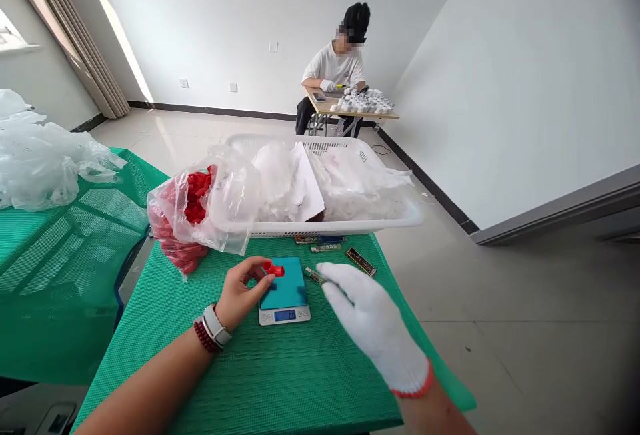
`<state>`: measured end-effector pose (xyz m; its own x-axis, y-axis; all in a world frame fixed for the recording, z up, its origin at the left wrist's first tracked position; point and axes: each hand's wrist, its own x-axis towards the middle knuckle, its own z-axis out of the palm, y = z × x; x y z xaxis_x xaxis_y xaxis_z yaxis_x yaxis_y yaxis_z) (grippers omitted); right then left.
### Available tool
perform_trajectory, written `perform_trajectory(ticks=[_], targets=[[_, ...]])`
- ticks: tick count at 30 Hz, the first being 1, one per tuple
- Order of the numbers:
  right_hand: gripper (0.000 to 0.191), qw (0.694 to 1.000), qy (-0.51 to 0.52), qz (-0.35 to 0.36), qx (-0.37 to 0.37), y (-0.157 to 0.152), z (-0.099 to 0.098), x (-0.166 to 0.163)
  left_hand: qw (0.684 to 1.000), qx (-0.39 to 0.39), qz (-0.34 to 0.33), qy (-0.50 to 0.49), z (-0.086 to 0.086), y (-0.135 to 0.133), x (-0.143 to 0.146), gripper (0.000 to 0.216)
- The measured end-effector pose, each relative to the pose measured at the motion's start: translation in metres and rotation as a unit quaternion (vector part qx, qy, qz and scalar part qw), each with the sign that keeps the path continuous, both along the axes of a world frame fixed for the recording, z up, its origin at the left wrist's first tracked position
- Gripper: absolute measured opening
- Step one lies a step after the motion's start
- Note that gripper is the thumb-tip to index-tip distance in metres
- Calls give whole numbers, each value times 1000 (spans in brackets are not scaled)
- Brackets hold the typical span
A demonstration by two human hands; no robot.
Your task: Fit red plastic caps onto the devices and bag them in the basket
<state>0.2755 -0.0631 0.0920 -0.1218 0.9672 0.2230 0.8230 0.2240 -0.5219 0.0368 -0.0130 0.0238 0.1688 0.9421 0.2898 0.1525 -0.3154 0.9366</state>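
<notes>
My bare left hand (pixel 245 292), with a watch at the wrist, pinches a small red tubular plastic piece (pixel 273 268) between thumb and fingers. It holds the piece over the teal top of a small digital scale (pixel 284 294), whose display appears to read 0.0. In a white knitted glove, my right hand (pixel 363 312) closes thumb and fingers on the end of a slim greenish stick-shaped item (pixel 313 276) just right of the scale. A dark flat stick with gold edging (pixel 361 262) lies beyond that hand. Several similar slim items (pixel 326 247) rest by the basket.
A white plastic basket (pixel 330 227) full of clear bags stands across the table's far side. Left of it sits an open bag of red pieces (pixel 195 198). Clear bags (pixel 45 155) cover another green-topped table. Beyond, a person (pixel 337 65) works at a small table of white items.
</notes>
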Motion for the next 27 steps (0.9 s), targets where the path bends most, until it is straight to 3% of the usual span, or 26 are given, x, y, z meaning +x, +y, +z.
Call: perform_trajectory(ticks=[4, 10, 16, 19, 21, 24, 27], targets=[[23, 986, 134, 83, 55, 5, -20, -40, 998, -30, -39, -47, 1, -7, 5, 22], [14, 960, 273, 47, 36, 6, -44, -51, 998, 8, -22, -56, 3, -9, 6, 18], [18, 954, 288, 79, -25, 7, -42, -44, 993, 117, -16, 19, 8, -9, 6, 21], [17, 948, 300, 102, -35, 7, -36, -42, 990, 132, -28, 48, 14, -11, 7, 19], [16, 943, 309, 119, -28, 6, -34, -41, 994, 97, -42, 43, 17, -13, 7, 16], [13, 944, 294, 148, 24, 5, -35, -39, 995, -44, -87, -27, 17, -13, 7, 20], [14, 953, 227, 164, 118, 6, -39, -37, 967, -185, -139, -105, 14, -11, 8, 31]])
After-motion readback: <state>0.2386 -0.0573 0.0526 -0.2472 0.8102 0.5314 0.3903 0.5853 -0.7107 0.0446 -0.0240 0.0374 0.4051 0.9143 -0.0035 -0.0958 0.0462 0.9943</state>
